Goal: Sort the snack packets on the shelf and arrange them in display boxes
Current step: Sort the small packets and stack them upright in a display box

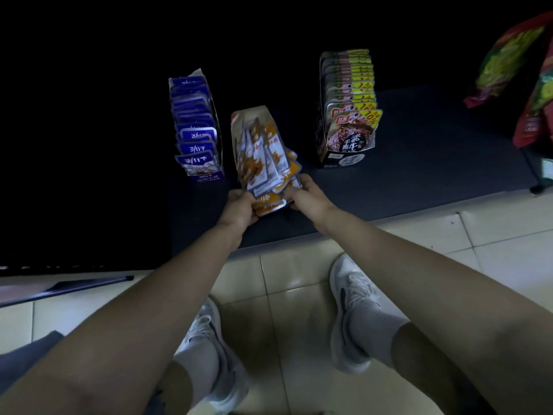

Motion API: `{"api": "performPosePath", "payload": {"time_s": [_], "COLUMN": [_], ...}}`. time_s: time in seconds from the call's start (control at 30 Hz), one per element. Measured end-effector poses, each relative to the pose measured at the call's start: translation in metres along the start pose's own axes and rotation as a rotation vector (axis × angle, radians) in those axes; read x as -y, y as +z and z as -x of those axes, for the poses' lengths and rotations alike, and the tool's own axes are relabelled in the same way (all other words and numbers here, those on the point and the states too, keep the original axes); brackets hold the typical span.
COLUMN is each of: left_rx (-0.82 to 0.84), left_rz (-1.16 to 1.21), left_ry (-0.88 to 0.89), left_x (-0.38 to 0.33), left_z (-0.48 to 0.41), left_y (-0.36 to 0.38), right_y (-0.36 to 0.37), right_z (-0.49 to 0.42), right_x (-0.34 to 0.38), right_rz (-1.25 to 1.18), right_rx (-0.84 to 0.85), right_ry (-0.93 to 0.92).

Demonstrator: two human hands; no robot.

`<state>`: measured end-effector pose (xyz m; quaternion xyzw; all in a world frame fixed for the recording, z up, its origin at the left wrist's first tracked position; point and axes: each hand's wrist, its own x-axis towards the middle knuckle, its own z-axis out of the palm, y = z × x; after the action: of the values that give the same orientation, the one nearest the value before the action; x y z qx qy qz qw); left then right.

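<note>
**Both hands on the loose orange packets, box lying straight ahead**

The person faces a low dark shelf point(419, 163) with three display boxes on it. The left hand point(239, 206) and the right hand point(309, 197) close in from either side on a bunch of orange packets point(267, 203). The fingers of each hand curl round an edge of the bunch, so both are grasping it between them.

The bunch sits at the open front end of the middle box point(248, 115). More orange packets lie in that box, crooked and fanned out, some spilling over its right side.

What matters for the next move is how the box lies. Its long axis runs away from the hands toward 12 o'clock, leaning a touch to 11. The packets, I'd say, need to be squared up and pushed straight forward along that line.

Both hands are about equally near. The left one sits directly below the box mouth, and the right reaches in from 4 o'clock.

The blue box point(208, 177) stands close by at 10 o'clock from the grip, just beside the middle box. The brown box point(344, 158) stands at 2 o'clock, well apart. Both look neatly filed.
</note>
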<state>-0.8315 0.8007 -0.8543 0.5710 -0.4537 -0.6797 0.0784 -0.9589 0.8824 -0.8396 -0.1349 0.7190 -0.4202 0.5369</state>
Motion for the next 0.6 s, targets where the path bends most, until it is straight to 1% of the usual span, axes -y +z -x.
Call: {"api": "performPosePath", "payload": {"time_s": [0.17, 0.23, 0.3, 0.33, 0.4, 0.47, 0.53, 0.6], "left_rx": [0.039, 0.081, 0.093, 0.059, -0.035, -0.067, -0.031, -0.007], "left_rz": [-0.082, -0.204, -0.404, -0.491, -0.556, -0.554, -0.591, -0.603], "left_ry": [-0.087, -0.087, -0.017, 0.049, 0.194, 0.324, 0.359, 0.332], "left_x": [0.018, 0.019, 0.016, 0.012, 0.002, -0.008, -0.015, -0.02], "left_z": [0.028, 0.036, 0.039, 0.04, 0.047, 0.051, 0.05, 0.044], "left_y": [-0.008, -0.014, -0.019, -0.021, -0.022, -0.02, -0.018, -0.019], "right_y": [-0.004, -0.01, -0.019, -0.023, -0.027, -0.027, -0.021, -0.013], "right_z": [0.027, 0.033, 0.035, 0.036, 0.038, 0.041, 0.043, 0.042], "right_x": [-0.019, -0.019, -0.013, -0.009, 0.004, 0.019, 0.033, 0.041], "right_rz": [0.076, 0.133, 0.255, 0.314, 0.369, 0.371, 0.412, 0.511], "right_rx": [0.053, 0.084, 0.086, 0.069, 0.031, -0.005, -0.015, 0.037], "right_ry": [0.056, 0.07, 0.048, 0.015, -0.092, -0.231, -0.306, -0.297]}}
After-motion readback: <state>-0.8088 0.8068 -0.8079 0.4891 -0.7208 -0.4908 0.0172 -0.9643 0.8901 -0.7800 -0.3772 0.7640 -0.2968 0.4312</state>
